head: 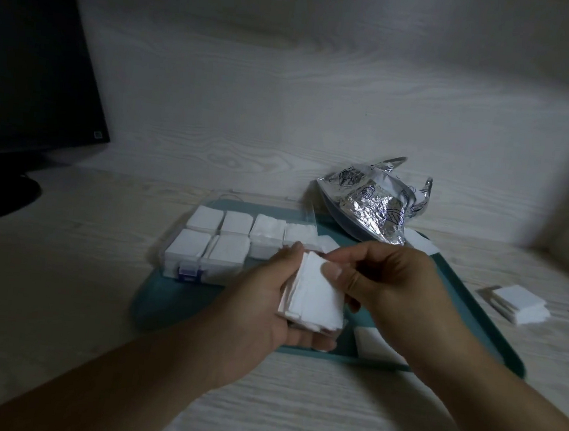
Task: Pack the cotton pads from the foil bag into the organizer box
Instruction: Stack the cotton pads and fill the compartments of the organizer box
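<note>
Soft square cotton pads (pixel 317 292) are clamped as a stack in the left hand (pixel 258 302) and pinched by the right hand (pixel 383 286) above the teal tray (pixel 494 323), near the clear organizer box (pixel 225 244) and crinkled foil bag (pixel 373 202).

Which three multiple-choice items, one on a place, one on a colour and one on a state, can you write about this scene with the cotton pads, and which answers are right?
1. Where does the crumpled silver foil bag lie?
A. at the far right part of the tray
B. under the monitor
C. inside the organizer box

2. What colour is the flat plastic tray?
A. red
B. teal
C. yellow

3. What is the left hand doing?
A. resting flat on the table
B. holding a stack of white square cotton pads
C. closing the box lid

Answers: 1 A, the bag sits behind the right hand; 2 B, its rim shows teal; 3 B, the fingers wrap the stack.
</note>
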